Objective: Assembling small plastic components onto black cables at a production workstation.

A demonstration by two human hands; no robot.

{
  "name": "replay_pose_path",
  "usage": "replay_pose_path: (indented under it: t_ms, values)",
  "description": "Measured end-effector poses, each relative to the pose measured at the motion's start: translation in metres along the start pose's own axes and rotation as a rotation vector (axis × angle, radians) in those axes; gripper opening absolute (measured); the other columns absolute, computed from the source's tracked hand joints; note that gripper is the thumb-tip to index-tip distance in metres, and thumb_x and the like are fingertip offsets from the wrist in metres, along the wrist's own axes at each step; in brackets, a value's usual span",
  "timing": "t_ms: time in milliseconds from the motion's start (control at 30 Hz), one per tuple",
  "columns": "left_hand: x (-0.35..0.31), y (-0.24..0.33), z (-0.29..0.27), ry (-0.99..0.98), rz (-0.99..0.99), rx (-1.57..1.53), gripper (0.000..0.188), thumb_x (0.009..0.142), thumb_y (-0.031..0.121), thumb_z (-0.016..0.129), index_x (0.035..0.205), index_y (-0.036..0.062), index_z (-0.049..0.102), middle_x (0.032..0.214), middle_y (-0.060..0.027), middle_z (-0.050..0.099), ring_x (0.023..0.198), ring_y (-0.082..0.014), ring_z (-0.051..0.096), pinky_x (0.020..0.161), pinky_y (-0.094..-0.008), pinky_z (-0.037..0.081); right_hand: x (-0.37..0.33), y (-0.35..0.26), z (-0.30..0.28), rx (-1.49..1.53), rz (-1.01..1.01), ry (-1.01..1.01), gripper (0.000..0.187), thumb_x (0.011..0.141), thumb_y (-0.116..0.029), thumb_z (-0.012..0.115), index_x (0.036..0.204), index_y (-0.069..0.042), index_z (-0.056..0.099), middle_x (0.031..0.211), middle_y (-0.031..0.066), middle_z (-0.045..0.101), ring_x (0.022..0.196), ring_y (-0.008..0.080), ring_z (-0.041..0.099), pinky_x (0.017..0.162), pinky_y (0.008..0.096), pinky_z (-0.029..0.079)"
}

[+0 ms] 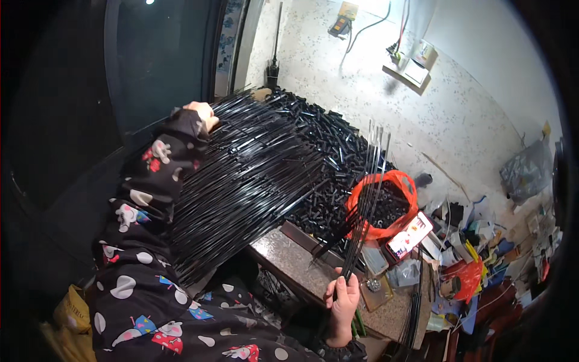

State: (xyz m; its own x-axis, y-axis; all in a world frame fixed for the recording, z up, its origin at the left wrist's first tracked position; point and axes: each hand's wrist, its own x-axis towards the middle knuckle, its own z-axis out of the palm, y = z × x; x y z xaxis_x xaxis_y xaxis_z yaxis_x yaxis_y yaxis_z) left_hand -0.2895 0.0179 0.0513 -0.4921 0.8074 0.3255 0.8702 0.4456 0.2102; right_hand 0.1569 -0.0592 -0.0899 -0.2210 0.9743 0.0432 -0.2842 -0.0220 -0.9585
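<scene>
A wide pile of long, thin black rods (241,175) lies slantwise over the left of the table. At its far left end my left hand (202,113) is closed, the fingers curled down at the rod ends; what they grip is hidden. My right hand (344,298), near the front edge, is closed around the lower end of a bundle of thin rods (366,208). That bundle stands nearly upright, its tips fanned apart and shiny. Behind it sits an orange-red plastic bag (412,187), open at the top, with small black parts (389,202) inside.
Short black tubular pieces (319,123) are heaped along the wall. A lit phone (410,236) leans beside the bag, near a clear plastic bag (405,274). More black rods (413,311) hang at the table's right edge. Mixed clutter (470,259) fills the right side.
</scene>
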Motion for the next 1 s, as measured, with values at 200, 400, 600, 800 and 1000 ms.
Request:
replay_pose_path:
  t_ms: [200, 400, 600, 800, 1000]
  values:
    - [0.02, 0.033, -0.024, -0.153, 0.216, 0.174, 0.022, 0.059, 0.022, 0.066, 0.075, 0.0064, 0.066, 0.069, -0.0178, 0.061, 0.066, -0.027, 0.062, 0.06, -0.034, 0.049, -0.014, -0.003, -0.011, -0.037, 0.007, 0.097, 0.021, 0.091, -0.018, 0.044, 0.106, -0.004, 0.046, 0.058, 0.002, 0.048, 0.039, 0.0043, 0.036, 0.035, 0.0156, 0.028]
    - [-0.011, -0.014, -0.12, -0.087, 0.013, -0.057, 0.029, 0.073, 0.032, 0.059, 0.067, 0.0041, 0.066, 0.064, -0.0059, 0.063, 0.059, -0.0123, 0.057, 0.052, -0.0299, 0.044, -0.025, -0.005, -0.001, 0.054, -0.008, -0.041, 0.021, 0.091, -0.018, 0.043, 0.106, -0.004, 0.045, 0.059, 0.0025, 0.048, 0.04, 0.0045, 0.037, 0.036, 0.0164, 0.029]
    - [-0.067, 0.112, 0.032, -0.264, 0.165, -1.38, 0.015, 0.086, 0.02, 0.049, 0.086, 0.0058, 0.054, 0.058, 0.0045, 0.042, 0.044, -0.0027, 0.033, 0.038, -0.017, 0.027, -0.012, -0.005, -0.004, 0.008, -0.007, 0.003, 0.021, 0.092, -0.017, 0.041, 0.109, -0.004, 0.044, 0.063, 0.0022, 0.05, 0.044, 0.0049, 0.041, 0.04, 0.016, 0.033]
    - [-0.179, 0.218, 0.074, -1.221, -0.181, -1.872, 0.023, 0.088, 0.023, 0.05, 0.094, 0.0019, 0.052, 0.082, -0.0109, 0.059, 0.07, -0.0195, 0.058, 0.06, -0.0265, 0.047, -0.005, 0.02, 0.013, -0.385, -0.278, 0.036, 0.033, 0.088, -0.013, 0.046, 0.118, 0.0, 0.038, 0.095, 0.0093, 0.056, 0.082, 0.0175, 0.055, 0.074, 0.028, 0.042]
    - [-0.185, 0.245, 0.087, -1.073, 0.179, -1.803, 0.023, 0.082, 0.01, 0.058, 0.1, -0.0036, 0.055, 0.085, -0.0114, 0.062, 0.078, -0.0186, 0.061, 0.071, -0.0293, 0.049, -0.033, 0.061, -0.037, -0.426, 0.17, -0.252, 0.04, 0.084, -0.013, 0.052, 0.121, -0.001, 0.04, 0.097, 0.0082, 0.057, 0.089, 0.0157, 0.054, 0.08, 0.0287, 0.042]
